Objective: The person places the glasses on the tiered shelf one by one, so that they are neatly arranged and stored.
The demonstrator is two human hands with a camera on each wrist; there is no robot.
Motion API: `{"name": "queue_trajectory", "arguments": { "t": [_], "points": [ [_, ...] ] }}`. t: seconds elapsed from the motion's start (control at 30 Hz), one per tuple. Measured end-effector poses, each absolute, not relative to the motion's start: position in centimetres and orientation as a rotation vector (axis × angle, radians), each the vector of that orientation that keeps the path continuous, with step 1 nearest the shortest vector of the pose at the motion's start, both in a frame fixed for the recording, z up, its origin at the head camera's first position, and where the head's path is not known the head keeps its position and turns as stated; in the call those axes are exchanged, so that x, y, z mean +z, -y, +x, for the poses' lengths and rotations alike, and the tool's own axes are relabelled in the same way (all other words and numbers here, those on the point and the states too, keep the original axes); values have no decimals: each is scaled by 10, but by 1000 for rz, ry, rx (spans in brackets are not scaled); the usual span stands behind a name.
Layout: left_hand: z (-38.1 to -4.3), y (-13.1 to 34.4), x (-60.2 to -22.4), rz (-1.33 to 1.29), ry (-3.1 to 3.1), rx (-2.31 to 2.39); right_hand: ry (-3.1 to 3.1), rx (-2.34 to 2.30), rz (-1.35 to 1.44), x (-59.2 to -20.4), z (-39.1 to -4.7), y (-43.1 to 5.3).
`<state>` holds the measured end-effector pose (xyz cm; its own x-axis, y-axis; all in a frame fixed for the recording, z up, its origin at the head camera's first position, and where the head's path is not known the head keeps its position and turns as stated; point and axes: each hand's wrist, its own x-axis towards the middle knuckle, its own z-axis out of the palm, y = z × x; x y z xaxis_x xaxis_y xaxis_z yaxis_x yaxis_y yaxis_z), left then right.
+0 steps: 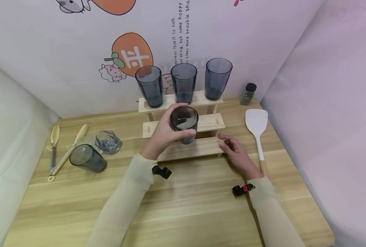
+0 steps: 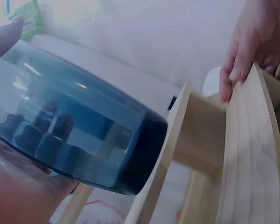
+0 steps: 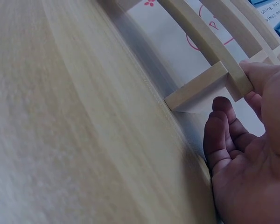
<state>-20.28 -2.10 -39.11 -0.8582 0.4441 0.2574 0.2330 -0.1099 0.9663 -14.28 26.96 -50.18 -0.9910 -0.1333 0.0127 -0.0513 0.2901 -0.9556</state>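
My left hand grips a smoky blue-grey glass tumbler, thumb on the near side and fingers round the far side. The tumbler overlaps the middle step in the head view; in the left wrist view its dark base is close to a step's edge. A three-step wooden rack stands at the wall. My right hand holds the right end of its lowest step, the thumb and a finger at the board's end and the other fingers loosely bent below. Three similar tumblers stand upright on the top step.
On the left of the table are another tumbler lying tilted, a small clear glass and tongs. A white spatula with a wooden handle and a black-capped spice jar are on the right. A patterned cloth hangs behind the rack.
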Motion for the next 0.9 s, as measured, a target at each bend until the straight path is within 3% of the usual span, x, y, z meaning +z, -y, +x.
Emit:
{"name": "queue_trajectory", "arguments": {
  "t": [0.4, 0.9],
  "points": [
    [-231, -50, -394, 759, -1958, 2150, -2458, -1806, -185, -503, -144, -272],
    [-226, -80, -403, 702, -2388, 1926, -2449, -1757, -131, -505, -147, -273]
  ]
}}
